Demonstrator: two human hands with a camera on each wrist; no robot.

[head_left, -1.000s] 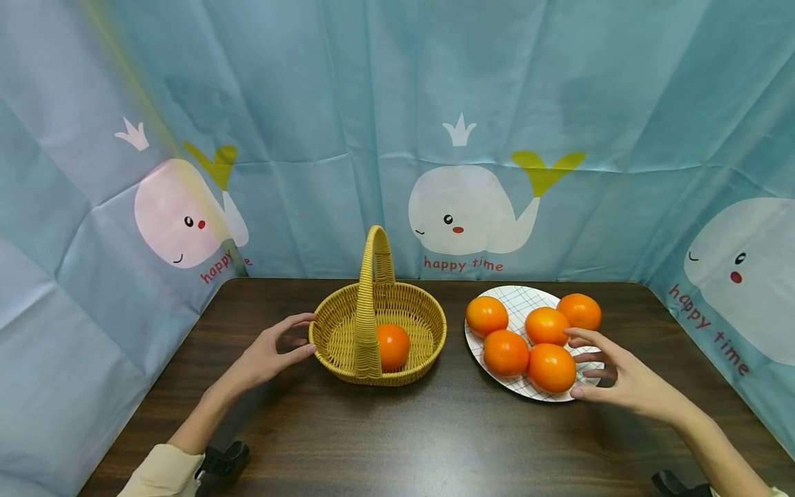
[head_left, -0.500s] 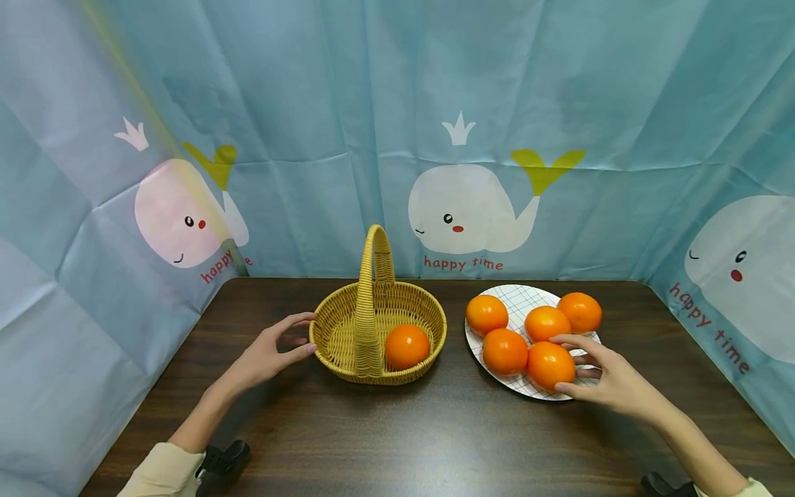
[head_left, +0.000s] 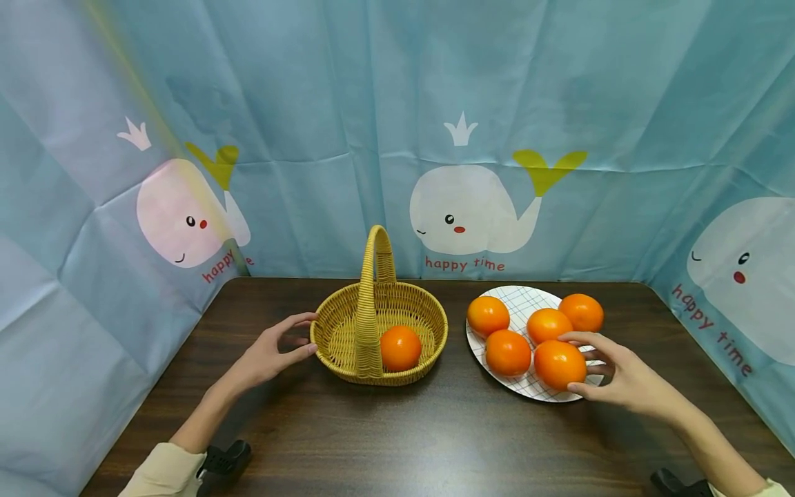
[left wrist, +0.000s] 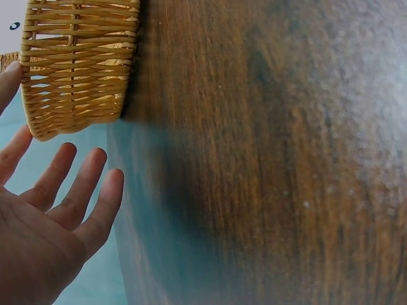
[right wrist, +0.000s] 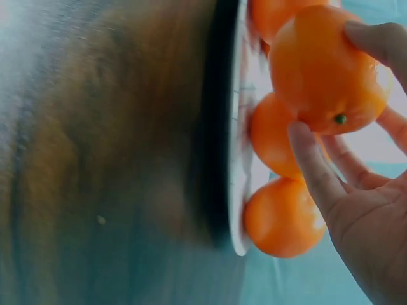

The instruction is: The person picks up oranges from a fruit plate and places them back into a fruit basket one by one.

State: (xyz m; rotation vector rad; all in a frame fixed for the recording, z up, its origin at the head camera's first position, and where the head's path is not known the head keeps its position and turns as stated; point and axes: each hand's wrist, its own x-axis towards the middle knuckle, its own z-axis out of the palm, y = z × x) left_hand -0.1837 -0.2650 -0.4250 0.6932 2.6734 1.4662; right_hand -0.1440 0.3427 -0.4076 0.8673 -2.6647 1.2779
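Near the middle of the table a yellow wicker basket [head_left: 313, 348] with a tall handle holds one orange [head_left: 401, 348]. My left hand [head_left: 263, 355] touches the basket's left rim with thumb and index finger; in the left wrist view its other fingers are spread apart beside the basket wall [left wrist: 79, 70]. To the right stands a white checked plate [head_left: 518, 298] of several oranges. At the plate's front right my right hand [head_left: 624, 373] grips an orange [head_left: 559, 366] between thumb and fingers. In the right wrist view this orange [right wrist: 324, 70] sits in front of the others.
On the plate other oranges [head_left: 508, 353] lie close around the held one, one [head_left: 580, 313] at the back right edge. A dark wooden table [head_left: 397, 442] lies beneath. Blue whale-print curtains [head_left: 310, 138] stand behind and at both sides.
My right hand has moved in around the front right orange and grips it; the orange has shifted slightly right. The basket's orange has rolled right, then partly back left. My left hand stays put.
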